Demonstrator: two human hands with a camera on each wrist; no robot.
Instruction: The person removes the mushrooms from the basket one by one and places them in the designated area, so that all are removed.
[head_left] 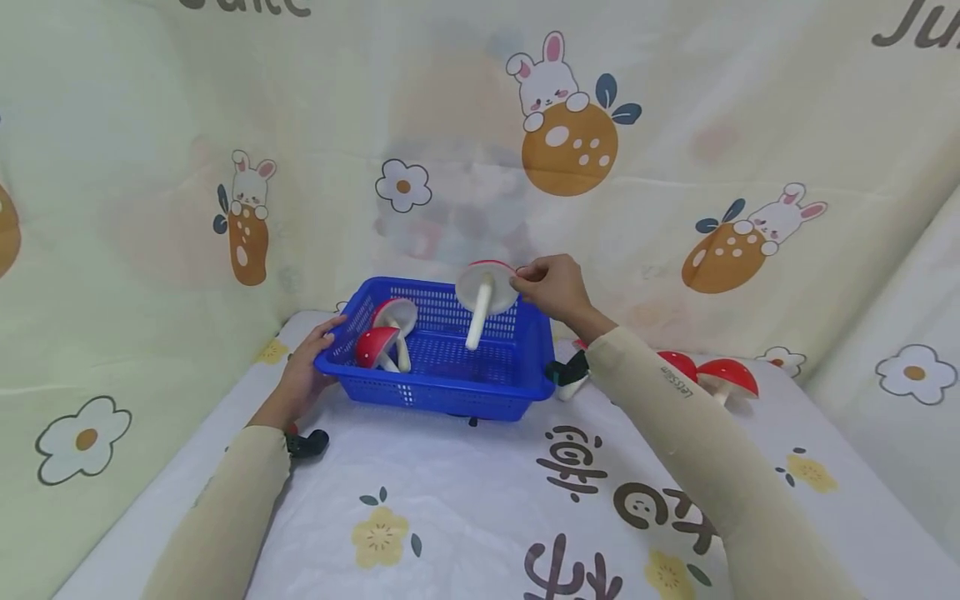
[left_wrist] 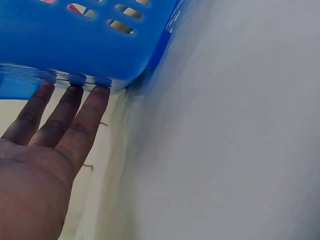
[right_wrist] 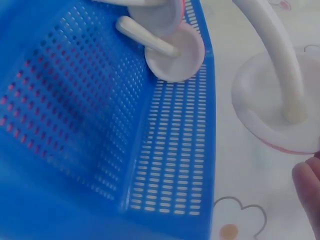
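Observation:
My right hand (head_left: 558,287) pinches the rim of a toy mushroom's red cap between thumb and fingers. The held mushroom (head_left: 481,312) hangs over the basket's back right part in the head view, its pale underside facing me and its white stem pointing down. At the left end of the blue plastic basket (head_left: 450,400) is my left hand (head_left: 303,371). Its fingers (left_wrist: 82,125) are straight in the left wrist view, tips against the basket. Inside, at the left, lie two red-capped mushrooms, one spotted (head_left: 375,346) in front and one (head_left: 396,315) behind it.
On the white patterned table (head_left: 450,492), more red-capped mushrooms (head_left: 727,377) stand to the right, beyond my right forearm. Another mushroom's white stem (head_left: 572,388) shows beside the basket, partly hidden by the wrist camera. A printed curtain (head_left: 337,225) hangs behind the table.

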